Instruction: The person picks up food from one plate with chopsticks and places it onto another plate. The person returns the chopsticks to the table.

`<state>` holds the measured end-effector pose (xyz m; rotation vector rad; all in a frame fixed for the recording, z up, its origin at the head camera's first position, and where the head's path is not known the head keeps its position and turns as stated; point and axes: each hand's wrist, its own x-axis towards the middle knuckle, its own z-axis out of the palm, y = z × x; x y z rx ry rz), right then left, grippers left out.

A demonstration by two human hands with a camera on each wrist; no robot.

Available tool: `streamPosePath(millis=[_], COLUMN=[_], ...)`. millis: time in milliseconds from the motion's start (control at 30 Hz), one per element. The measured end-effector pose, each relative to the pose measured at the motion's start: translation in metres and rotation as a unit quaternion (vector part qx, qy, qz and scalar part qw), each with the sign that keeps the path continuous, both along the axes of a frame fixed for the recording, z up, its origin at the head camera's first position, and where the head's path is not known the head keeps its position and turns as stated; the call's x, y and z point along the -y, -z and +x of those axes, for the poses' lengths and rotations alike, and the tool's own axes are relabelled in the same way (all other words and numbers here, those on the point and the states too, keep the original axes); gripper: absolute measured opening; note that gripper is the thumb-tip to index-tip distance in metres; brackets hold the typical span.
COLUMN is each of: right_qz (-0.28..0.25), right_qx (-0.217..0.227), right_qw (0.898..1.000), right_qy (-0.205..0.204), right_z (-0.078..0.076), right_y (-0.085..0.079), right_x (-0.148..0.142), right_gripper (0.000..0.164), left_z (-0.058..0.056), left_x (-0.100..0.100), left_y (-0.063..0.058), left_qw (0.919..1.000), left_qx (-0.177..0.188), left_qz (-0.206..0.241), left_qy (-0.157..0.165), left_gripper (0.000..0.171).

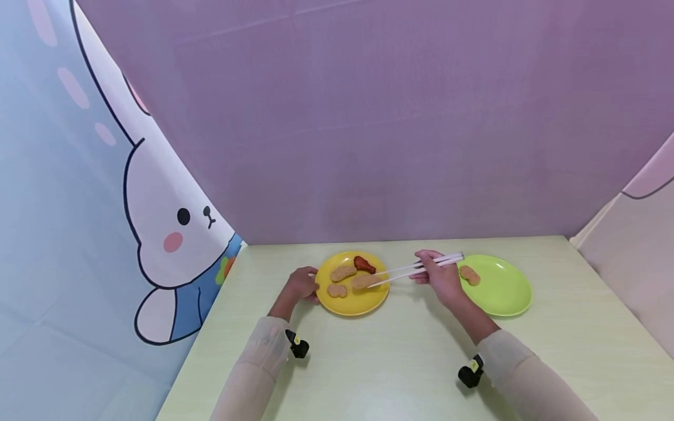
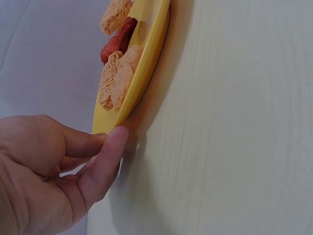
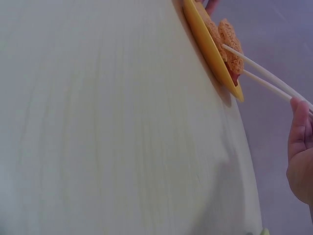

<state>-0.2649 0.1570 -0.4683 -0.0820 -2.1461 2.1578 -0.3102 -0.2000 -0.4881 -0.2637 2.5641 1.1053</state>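
My left hand [image 1: 302, 285] pinches the left rim of a yellow plate [image 1: 354, 305] between thumb and fingers. On that plate lie a red drumstick [image 1: 364, 265], a breaded piece [image 1: 344, 273] and a smaller nugget [image 1: 337, 290]. My right hand [image 1: 441, 279] holds a pair of white chopsticks [image 3: 269, 77], pointing left over the plate. Their tips are at another breaded piece [image 1: 362, 282], one on each side of it. In the right wrist view this breaded piece [image 3: 230, 41] stands tilted above the other food.
A green plate [image 1: 502, 295] stands to the right, beyond my right hand, with one nugget [image 1: 470, 275] near its left rim. The pale wooden table [image 1: 379, 362] ends at a purple cloth wall [image 1: 368, 146]. A rabbit-printed sheet [image 1: 168, 245] hangs on the left.
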Motion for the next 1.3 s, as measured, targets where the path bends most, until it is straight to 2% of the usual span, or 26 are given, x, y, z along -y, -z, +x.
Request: streamPosePath(millis=[333,567,733,900,1300], right_qz=[-0.007,-0.02,-0.021,-0.042,-0.102], right_qx=[0.0,0.003,0.008,0.006,-0.001], right_qw=[1.0,1.0,1.0,0.999,0.995], right_qy=[0.002,0.008,0.013,0.008,0.015], right_z=[0.004,0.009,0.013,0.019,0.025], right_y=[-0.005,-0.012,-0.013,-0.017,-0.02], right_x=[-0.016,-0.027,-0.037,-0.048,-0.077], right_gripper=[0.038,0.04,0.032,0.019,0.012], left_z=[0.003,0.003,0.002,0.003,0.003], left_x=[-0.001,0.0,0.0,0.001,0.0], left_y=[-0.002,-0.001,0.0,0.0,-0.004], left_qw=[1.0,0.9999,1.0,0.9999,0.9999], left_qx=[0.0,-0.006,-0.006,-0.007,-0.01], left_qz=[0.008,0.005,0.003,0.006,0.003], left_qy=[0.002,0.006,0.004,0.01,0.013], left_gripper=[0.048,0.048,0.048,0.049,0.049])
